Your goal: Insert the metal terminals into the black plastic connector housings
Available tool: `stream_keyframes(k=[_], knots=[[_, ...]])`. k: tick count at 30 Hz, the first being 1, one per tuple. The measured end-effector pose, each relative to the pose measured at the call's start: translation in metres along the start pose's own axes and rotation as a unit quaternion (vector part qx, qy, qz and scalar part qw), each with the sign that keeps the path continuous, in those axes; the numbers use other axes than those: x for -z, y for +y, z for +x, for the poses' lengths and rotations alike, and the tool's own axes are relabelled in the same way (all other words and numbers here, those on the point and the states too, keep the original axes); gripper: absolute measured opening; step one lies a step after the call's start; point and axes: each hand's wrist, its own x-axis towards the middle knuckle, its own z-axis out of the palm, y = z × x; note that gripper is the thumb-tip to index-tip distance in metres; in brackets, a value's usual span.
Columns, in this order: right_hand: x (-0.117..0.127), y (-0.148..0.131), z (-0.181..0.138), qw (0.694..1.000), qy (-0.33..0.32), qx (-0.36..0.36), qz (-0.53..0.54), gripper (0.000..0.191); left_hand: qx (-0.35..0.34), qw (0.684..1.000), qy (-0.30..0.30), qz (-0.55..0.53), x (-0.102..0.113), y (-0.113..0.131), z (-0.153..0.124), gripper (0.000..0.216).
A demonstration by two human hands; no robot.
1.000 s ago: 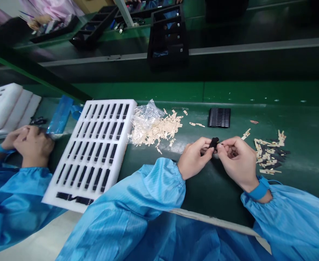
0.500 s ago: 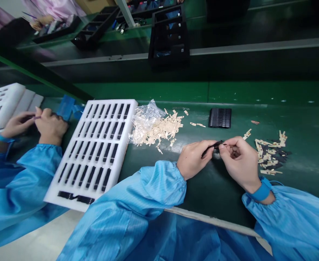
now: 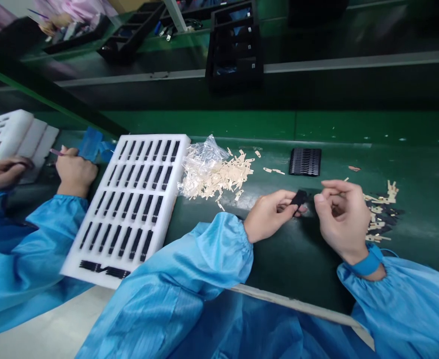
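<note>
My left hand (image 3: 269, 214) grips a small flat black piece (image 3: 300, 198) between thumb and fingers, above the green bench. Just to the right, my right hand (image 3: 343, 217) has curled fingers, thumb and forefinger close together; anything between them is too small or blurred to make out. Behind the hands lies a neat row of black strips (image 3: 305, 162). A loose pile of black and cream pieces (image 3: 381, 217) is partly hidden behind my right hand. Off to the left spreads a heap of cream tabs (image 3: 222, 177) beside a clear plastic bag (image 3: 208, 152).
A white foam tray (image 3: 129, 197) with slotted black parts stands left of my left arm. Beyond it are a co-worker's hands (image 3: 75, 172) and more white foam trays (image 3: 8, 132). Black compartment boxes (image 3: 234, 50) sit on the line behind, near a person in pink.
My right hand has moved right, away from my left hand. The black piece in my left hand now shows its flat face. The co-worker's hands have moved apart.
</note>
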Motion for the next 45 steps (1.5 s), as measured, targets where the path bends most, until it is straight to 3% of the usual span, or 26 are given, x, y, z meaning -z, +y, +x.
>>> stream_keyframes(k=[3,6,10,25,29,34,38,45], knots=[[0.0,0.002,-0.001,0.999,-0.002,-0.022,0.046,0.012,0.045,0.988,-0.01,-0.148,-0.001,0.001,0.003,0.031],[-0.002,0.003,-0.001,0.994,-0.041,-0.049,0.086,0.015,0.056,0.981,0.001,-0.185,-0.001,0.002,0.004,0.041],[-0.003,0.005,-0.002,0.988,-0.078,-0.071,0.112,0.018,0.048,0.982,0.002,-0.184,-0.002,0.001,0.004,0.045],[-0.003,0.006,-0.002,0.989,-0.07,-0.09,0.098,0.028,-0.04,0.995,0.006,-0.093,-0.001,-0.005,0.0,0.033],[0.005,0.002,0.009,0.968,-0.141,-0.111,0.178,0.031,0.028,0.982,-0.043,-0.184,0.005,0.005,0.002,0.042],[0.015,0.0,0.014,0.925,-0.239,-0.126,0.266,0.027,0.133,0.941,-0.132,-0.283,0.014,0.012,0.002,0.046],[0.012,-0.003,0.008,0.91,-0.25,-0.115,0.309,0.024,0.18,0.917,-0.148,-0.324,0.016,0.008,0.003,0.047],[0.004,-0.008,0.005,0.908,-0.254,-0.126,0.308,0.024,0.189,0.914,-0.146,-0.328,0.015,0.006,0.004,0.048]])
